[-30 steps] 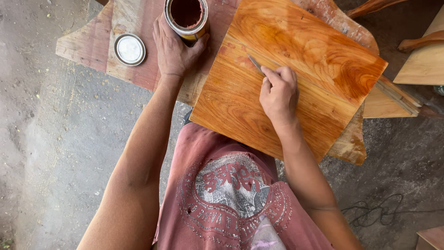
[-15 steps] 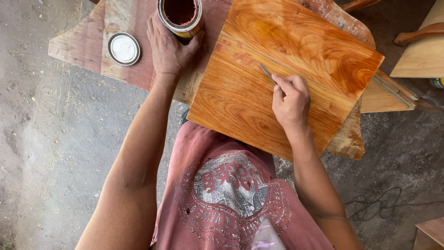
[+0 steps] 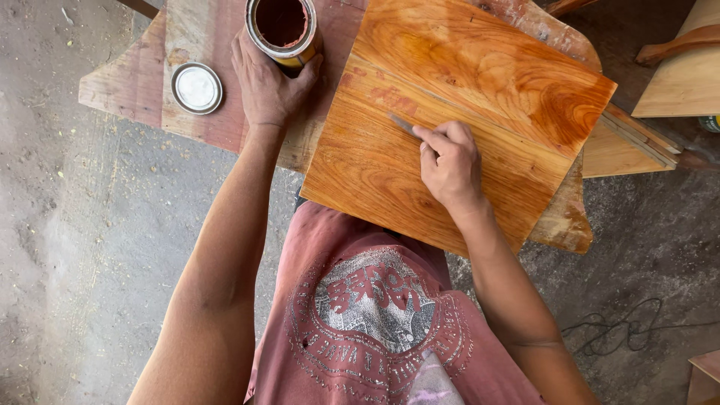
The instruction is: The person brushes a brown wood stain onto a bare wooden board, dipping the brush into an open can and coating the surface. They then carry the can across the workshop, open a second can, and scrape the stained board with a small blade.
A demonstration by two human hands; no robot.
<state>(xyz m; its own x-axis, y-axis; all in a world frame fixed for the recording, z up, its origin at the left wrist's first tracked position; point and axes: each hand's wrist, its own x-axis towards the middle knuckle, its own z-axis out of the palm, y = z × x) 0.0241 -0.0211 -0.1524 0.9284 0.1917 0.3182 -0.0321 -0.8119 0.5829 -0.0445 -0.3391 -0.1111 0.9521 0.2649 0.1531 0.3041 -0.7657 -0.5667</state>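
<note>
My left hand point(image 3: 264, 84) grips an open metal can point(image 3: 283, 28) of dark reddish-brown finish that stands on a rough plank. My right hand point(image 3: 450, 163) holds a thin brush point(image 3: 403, 124), its tip lying on a glossy orange-brown wooden board point(image 3: 480, 82). The board rests tilted across the plank and over my lap. Its surface looks wet and shiny with grain showing.
The can's round metal lid point(image 3: 196, 87) lies on the rough plank point(image 3: 135, 82) left of the can. More wooden pieces point(image 3: 679, 79) sit at the right. A dark cable point(image 3: 630, 330) lies on the dusty concrete floor at lower right.
My right hand has slid the brush a little down and right across the board. The view has shifted slightly; my left hand stays on the can.
</note>
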